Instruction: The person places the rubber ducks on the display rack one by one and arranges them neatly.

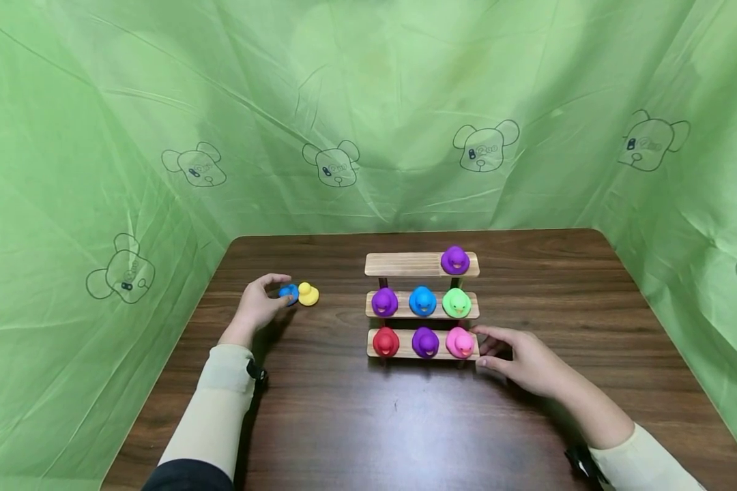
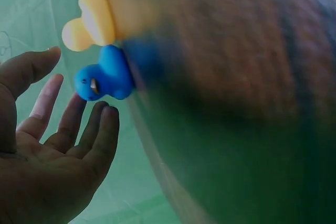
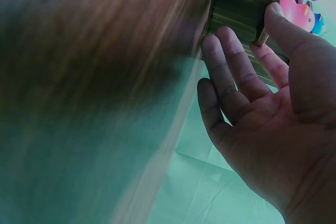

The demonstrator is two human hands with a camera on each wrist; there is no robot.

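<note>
Near the left of the table, my left hand (image 1: 261, 303) reaches around a blue rubber duck (image 2: 107, 77), its thumb and fingers spread on either side. A yellow rubber duck (image 1: 308, 294) sits right beside the blue one. My right hand (image 1: 522, 358) is at the right end of a three-tier wooden display rack (image 1: 405, 264), with thumb and index finger holding the end of the bottom tier. The other fingers hang loose below in the right wrist view. Closest to that hand is a pink duck (image 1: 460, 343) on the bottom tier.
A purple duck (image 1: 455, 260) stands on the top tier's right end. Purple, blue (image 1: 422, 301) and green (image 1: 456, 303) ducks fill the middle tier. Red (image 1: 385, 342) and purple (image 1: 426, 342) ducks share the bottom one. Green curtains (image 1: 405, 102) surround the brown table (image 1: 344, 423).
</note>
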